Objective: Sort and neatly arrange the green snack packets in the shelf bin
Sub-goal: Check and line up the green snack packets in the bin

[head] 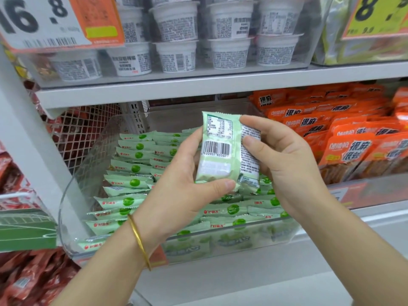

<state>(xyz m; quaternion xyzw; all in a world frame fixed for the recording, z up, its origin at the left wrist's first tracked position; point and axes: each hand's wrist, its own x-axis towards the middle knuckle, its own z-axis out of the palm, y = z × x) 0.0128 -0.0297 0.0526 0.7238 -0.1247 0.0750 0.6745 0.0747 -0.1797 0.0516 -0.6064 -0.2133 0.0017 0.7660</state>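
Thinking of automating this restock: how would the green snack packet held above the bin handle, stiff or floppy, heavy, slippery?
Probably light: the left hand and right hand hold the green snack packet upright by thumbs and fingers alone. Likely soft rather than rigid: its film shows creases and bulges. Perhaps slippery, since the wrapper looks smooth.

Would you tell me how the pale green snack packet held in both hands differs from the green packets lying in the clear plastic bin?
The held pale green snack packet is upright, barcode showing; the green packets in the clear plastic bin lie in overlapping rows, fronts up. The left hand and right hand grip the first; the others lie loose. Both wrappers are green.
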